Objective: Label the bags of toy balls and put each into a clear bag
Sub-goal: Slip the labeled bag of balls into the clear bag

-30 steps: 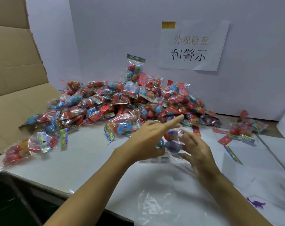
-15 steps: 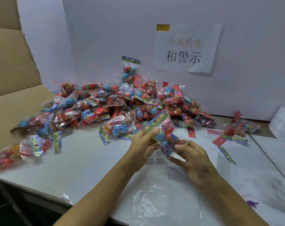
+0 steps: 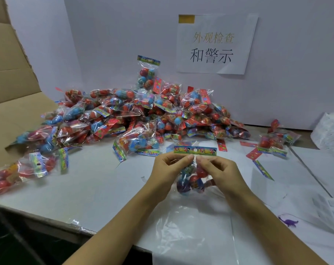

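Note:
I hold one bag of toy balls upright in front of me, its colourful header card level at the top. My left hand pinches the bag just under the card from the left. From the right, my right hand pinches it at the same height. Red and blue balls hang below my fingers. Beneath them a clear bag lies flat on the white table. A big pile of ball bags lies behind.
A cardboard flap stands at the left. White label sheets lie at the right, with a small purple toy dinosaur near them. A paper sign hangs on the back wall. Two ball bags lie apart at the right.
The bag has been turned upright, its header card now level on top. Both hands moved up to pinch it under the card; earlier the left hand reached over it.

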A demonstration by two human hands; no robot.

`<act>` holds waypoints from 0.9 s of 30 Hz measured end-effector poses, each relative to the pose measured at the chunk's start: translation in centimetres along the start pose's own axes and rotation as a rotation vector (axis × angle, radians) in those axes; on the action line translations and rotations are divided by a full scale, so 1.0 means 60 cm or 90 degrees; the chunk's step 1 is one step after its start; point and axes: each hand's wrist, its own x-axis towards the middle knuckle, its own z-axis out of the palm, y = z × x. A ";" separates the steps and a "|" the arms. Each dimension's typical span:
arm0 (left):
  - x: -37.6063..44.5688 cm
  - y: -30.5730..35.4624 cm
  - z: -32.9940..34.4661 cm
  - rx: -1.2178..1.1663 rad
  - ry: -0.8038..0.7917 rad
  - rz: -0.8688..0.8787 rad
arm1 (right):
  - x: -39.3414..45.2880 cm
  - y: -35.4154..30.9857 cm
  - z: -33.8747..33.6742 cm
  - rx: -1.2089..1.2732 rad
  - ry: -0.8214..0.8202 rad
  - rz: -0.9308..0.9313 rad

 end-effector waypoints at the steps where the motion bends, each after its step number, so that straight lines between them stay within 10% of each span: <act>1: 0.000 -0.001 0.000 0.004 0.007 0.005 | 0.000 -0.001 0.000 0.001 -0.011 0.009; 27: -0.004 0.006 0.002 -0.023 -0.010 -0.061 | 0.009 0.006 -0.011 0.015 -0.004 0.027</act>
